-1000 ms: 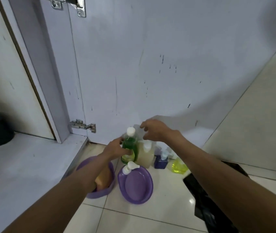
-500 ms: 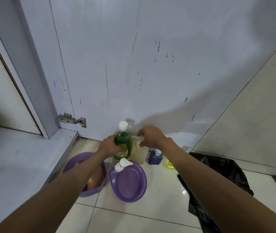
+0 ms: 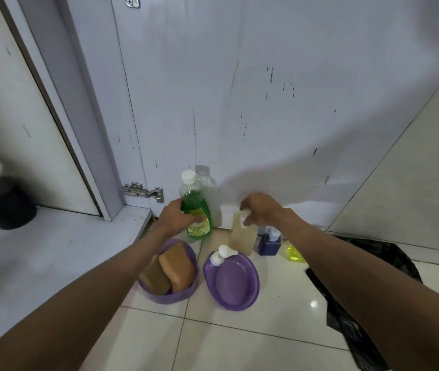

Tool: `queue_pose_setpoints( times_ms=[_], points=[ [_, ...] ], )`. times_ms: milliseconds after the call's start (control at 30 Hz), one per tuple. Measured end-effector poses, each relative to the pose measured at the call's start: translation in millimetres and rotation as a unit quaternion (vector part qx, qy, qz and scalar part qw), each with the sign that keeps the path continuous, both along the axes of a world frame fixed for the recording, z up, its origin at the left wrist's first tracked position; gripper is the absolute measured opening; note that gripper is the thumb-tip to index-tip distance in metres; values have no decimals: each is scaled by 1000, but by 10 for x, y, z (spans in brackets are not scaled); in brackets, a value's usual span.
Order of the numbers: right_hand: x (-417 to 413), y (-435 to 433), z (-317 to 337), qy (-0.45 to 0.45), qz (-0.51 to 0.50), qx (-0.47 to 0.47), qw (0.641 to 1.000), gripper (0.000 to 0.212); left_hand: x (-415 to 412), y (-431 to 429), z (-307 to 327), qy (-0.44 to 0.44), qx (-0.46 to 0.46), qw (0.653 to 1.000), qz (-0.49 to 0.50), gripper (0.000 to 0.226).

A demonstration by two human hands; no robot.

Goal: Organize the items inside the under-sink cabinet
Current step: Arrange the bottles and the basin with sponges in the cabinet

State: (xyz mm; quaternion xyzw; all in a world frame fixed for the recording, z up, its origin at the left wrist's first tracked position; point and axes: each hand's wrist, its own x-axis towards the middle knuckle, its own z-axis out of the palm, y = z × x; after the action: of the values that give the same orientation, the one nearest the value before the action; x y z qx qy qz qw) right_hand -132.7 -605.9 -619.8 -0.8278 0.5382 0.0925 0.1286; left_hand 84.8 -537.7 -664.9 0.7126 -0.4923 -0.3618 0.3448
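A green bottle (image 3: 195, 207) with a white cap stands on the tiled floor by the open cabinet door (image 3: 239, 103); my left hand (image 3: 174, 216) is wrapped around its lower body. My right hand (image 3: 259, 208) grips the white top of a beige bottle (image 3: 243, 236) just right of it. A clear bottle (image 3: 211, 196) stands behind the green one. In front lie a purple bowl (image 3: 159, 295) with brown sponges (image 3: 176, 267) and an empty purple dish (image 3: 235, 283) with a white pump dispenser (image 3: 219, 255) at its rim.
A dark blue bottle (image 3: 267, 243) and a yellow bottle (image 3: 294, 253) sit right of the beige one. A black plastic bag (image 3: 360, 263) lies on the floor at right. The cabinet floor (image 3: 38, 250) opens at left, with a black container (image 3: 4, 202) inside.
My right hand came down from above the bottles and closed on the beige bottle's top. My left hand has stayed on the green bottle. The camera view shifted.
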Motion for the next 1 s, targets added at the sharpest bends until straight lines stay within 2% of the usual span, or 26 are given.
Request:
queue_pose_setpoints(
  times_ms=[200,300,500,733,833,1000],
  points=[
    [322,48,421,5,43,-26,999,52,547,225,288,-15,-10,999,36,59],
    [635,113,668,5,77,-43,996,54,902,380,397,-10,-9,998,58,58],
    [1425,339,1027,-16,140,-43,989,53,1582,732,517,-57,4,992,114,51],
    [2449,749,933,-67,197,-7,978,50,2240,1124,470,-114,32,972,204,38],
    [2820,917,826,-75,225,-5,972,51,2458,1259,397,-122,44,966,225,49],
    [3223,1089,703,-88,252,-8,964,52,2615,1440,323,-132,67,954,261,45]
  ],
)
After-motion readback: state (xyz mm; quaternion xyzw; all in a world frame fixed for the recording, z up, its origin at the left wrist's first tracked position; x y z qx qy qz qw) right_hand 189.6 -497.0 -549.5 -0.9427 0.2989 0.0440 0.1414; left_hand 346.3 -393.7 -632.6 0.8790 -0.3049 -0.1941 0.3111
